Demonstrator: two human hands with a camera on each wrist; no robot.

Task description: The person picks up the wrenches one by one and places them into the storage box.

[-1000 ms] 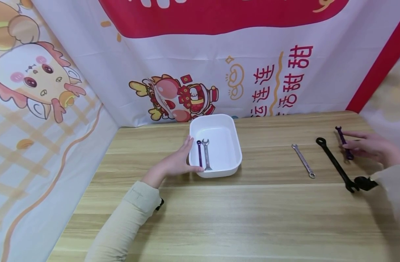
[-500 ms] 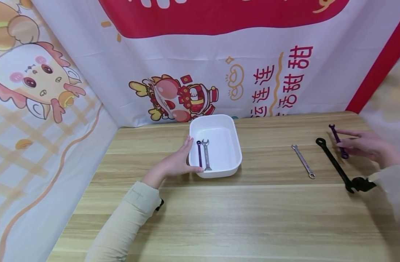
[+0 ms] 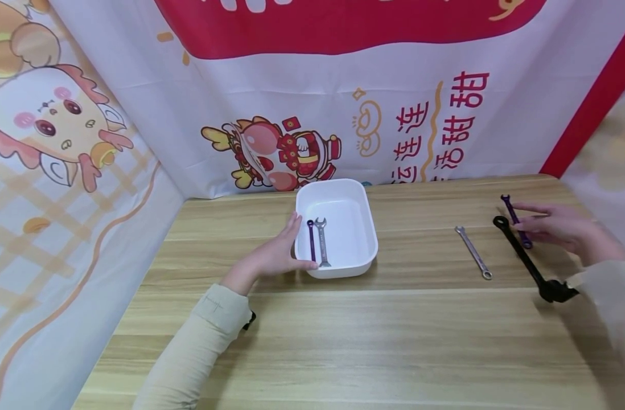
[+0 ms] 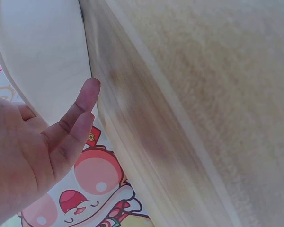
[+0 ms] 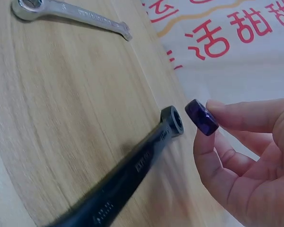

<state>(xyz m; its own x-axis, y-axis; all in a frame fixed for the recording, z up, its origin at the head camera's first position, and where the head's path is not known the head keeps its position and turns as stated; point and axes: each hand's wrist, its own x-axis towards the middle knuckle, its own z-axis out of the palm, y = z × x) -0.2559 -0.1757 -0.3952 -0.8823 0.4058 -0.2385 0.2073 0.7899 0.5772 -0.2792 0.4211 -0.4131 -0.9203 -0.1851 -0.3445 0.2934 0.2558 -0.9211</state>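
Observation:
My right hand (image 3: 560, 229) pinches a small purple combination wrench (image 3: 517, 223) between thumb and fingers, above the far right of the table. In the right wrist view, one end of this purple wrench (image 5: 202, 117) points toward the camera. Just left of it lies a long black combination wrench (image 3: 519, 250), its lower end partly hidden by a dark piece at the right wrist. My left hand (image 3: 274, 253) rests against the near left corner of a white plastic box (image 3: 370, 228), thumb at the front rim, fingers spread along the left side. Inside lie a purple wrench (image 3: 312, 242) and a silver open-ended wrench (image 3: 322, 242).
A silver combination wrench (image 3: 473, 252) lies on the wooden table (image 3: 343, 341) between box and black wrench. A printed cloth (image 3: 292, 80) hangs behind the table's back edge, and another printed cloth (image 3: 102, 228) stands along the left side.
My right hand has carried the purple wrench leftward, from right of the black wrench to close beside and over its upper part. The left hand and box have stayed still.

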